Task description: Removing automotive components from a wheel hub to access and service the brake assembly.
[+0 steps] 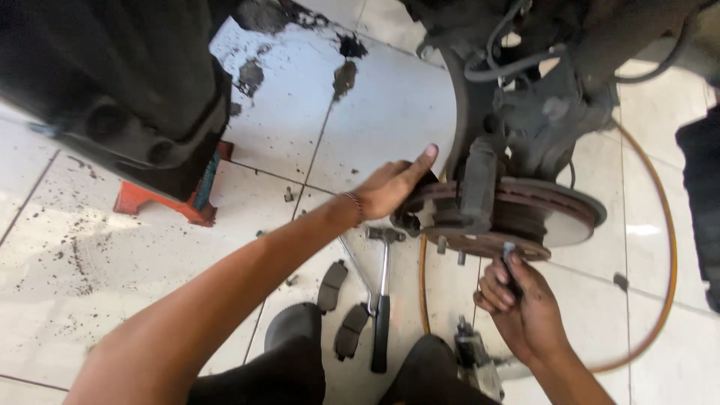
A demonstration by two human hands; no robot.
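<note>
A rusty brake disc [559,217] with its grey caliper [480,184] hangs on a car's wheel hub at the upper right. My left hand [394,184] reaches across and presses against the inner side of the caliper, thumb pointing up. Below the disc's lower edge, my right hand [517,300] is closed around a thin dark tool [510,262] whose tip touches the disc's rim. Two dark brake pads [341,307] lie on the tiled floor between my arms, beside a hammer [382,300] with a black grip.
A car body rests on a red jack stand [169,202] at the upper left. An orange hose [660,247] curves over the floor at right. A power tool [476,360] lies near my knees. Small bolts and dirt are scattered on the white tiles [112,255].
</note>
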